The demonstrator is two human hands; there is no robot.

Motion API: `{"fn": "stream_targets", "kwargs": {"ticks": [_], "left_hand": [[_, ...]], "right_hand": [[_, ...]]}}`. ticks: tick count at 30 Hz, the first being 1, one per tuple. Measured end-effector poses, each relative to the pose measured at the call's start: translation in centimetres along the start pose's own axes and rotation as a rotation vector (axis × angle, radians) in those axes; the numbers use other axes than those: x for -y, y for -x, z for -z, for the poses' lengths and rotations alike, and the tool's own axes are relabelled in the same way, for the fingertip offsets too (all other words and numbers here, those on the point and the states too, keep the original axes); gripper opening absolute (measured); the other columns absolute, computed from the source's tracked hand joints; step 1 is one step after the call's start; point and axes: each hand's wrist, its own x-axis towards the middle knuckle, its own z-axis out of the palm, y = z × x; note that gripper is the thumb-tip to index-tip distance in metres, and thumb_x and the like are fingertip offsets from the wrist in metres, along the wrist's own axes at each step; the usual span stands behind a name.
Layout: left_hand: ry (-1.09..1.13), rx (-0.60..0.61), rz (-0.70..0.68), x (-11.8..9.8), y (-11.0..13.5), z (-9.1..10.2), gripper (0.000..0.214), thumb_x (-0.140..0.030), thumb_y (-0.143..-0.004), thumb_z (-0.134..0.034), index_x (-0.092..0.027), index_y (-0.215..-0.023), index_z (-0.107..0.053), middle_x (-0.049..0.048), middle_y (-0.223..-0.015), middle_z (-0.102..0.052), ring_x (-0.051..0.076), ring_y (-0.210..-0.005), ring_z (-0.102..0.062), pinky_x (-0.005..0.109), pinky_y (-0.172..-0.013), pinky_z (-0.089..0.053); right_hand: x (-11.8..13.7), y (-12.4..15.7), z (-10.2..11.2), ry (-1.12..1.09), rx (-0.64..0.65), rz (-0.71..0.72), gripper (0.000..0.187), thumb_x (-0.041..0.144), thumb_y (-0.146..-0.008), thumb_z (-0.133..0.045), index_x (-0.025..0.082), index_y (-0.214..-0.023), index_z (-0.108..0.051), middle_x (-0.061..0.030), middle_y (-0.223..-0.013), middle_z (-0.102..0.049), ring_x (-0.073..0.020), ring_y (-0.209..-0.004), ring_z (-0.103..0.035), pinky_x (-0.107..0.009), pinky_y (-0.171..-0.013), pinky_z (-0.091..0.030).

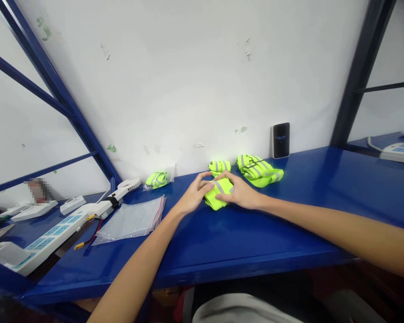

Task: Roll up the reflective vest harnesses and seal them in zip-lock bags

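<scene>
The left hand [194,194] curves open, its fingers resting on the edge of a folded hi-vis yellow vest [216,199]. The right hand [239,191] lies across the vest with fingers spread flat, neither hand pinching, keeping the fold smooth on the blue worktop [272,229].

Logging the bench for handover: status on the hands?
Left hand and right hand both on folded hi-vis vest. Second vest just beyond, toward the wall. Zip bag off to the left of the hands.
</scene>
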Motion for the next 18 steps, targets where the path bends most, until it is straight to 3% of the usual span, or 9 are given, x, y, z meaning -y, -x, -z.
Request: {"fn": "stream_targets", "kwargs": {"ticks": [4,8,11,14,18], "left_hand": [[-0.1,0.072,-0.086,-0.1,0.2,-0.1,0.066,-0.042,-0.076,-0.072,-0.019,-0.133,-0.045,0.0093,-0.112,-0.061,0.022,-0.101,-0.059,0.031,-0.085,-0.046],[-0.222,-0.056,-0.182,0.4,0.3,-0.1,0.069,-0.042,-0.073,-0.075,-0.018,-0.132,-0.047,0.0109,-0.115,-0.061,0.024,-0.102,-0.058,0.034,-0.087,-0.046],[-0.269,-0.159,-0.283,0.6,0.2,-0.2,0.056,-0.042,-0.077,-0.071,-0.018,-0.125,-0.053,0.0104,-0.122,-0.06,0.025,-0.11,-0.056,0.036,-0.096,-0.043],[-0.29,-0.179,-0.344,0.8,0.2,-0.4,0.045,-0.041,-0.083,-0.064,-0.018,-0.121,-0.056,0.0092,-0.121,-0.061,0.024,-0.113,-0.055,0.037,-0.1,-0.041],[-0.307,-0.19,-0.365,1.1,0.1,-0.4,0.045,-0.04,-0.085,-0.061,-0.019,-0.124,-0.052,0.0088,-0.127,-0.059,0.024,-0.118,-0.053,0.038,-0.103,-0.039]], "right_hand": [[0.2,0.2,-0.3,-0.023,-0.022,0.038,0.045,0.033,-0.071,-0.073,0.02,-0.111,-0.057,-0.0059,-0.113,-0.062,-0.0258,-0.103,-0.059,-0.04,-0.091,-0.047],[0.3,-0.2,-0.1,-0.046,-0.028,0.058,0.051,0.035,-0.072,-0.074,0.022,-0.119,-0.058,-0.007,-0.124,-0.062,-0.029,-0.116,-0.056,-0.043,-0.1,-0.043],[0.5,-0.4,0.1,-0.077,0.039,0.097,0.056,0.038,-0.075,-0.073,0.024,-0.128,-0.058,-0.007,-0.135,-0.057,-0.0288,-0.127,-0.05,-0.045,-0.109,-0.035],[0.7,-0.2,0.1,-0.051,0.084,0.128,0.064,0.042,-0.078,-0.072,0.028,-0.137,-0.051,-0.0065,-0.141,-0.052,-0.0289,-0.132,-0.045,-0.048,-0.112,-0.031],[1.1,0.5,-0.1,0.016,0.059,0.151,0.071,0.044,-0.081,-0.069,0.03,-0.144,-0.041,-0.0063,-0.146,-0.046,-0.0279,-0.136,-0.039,-0.048,-0.114,-0.027]]}}
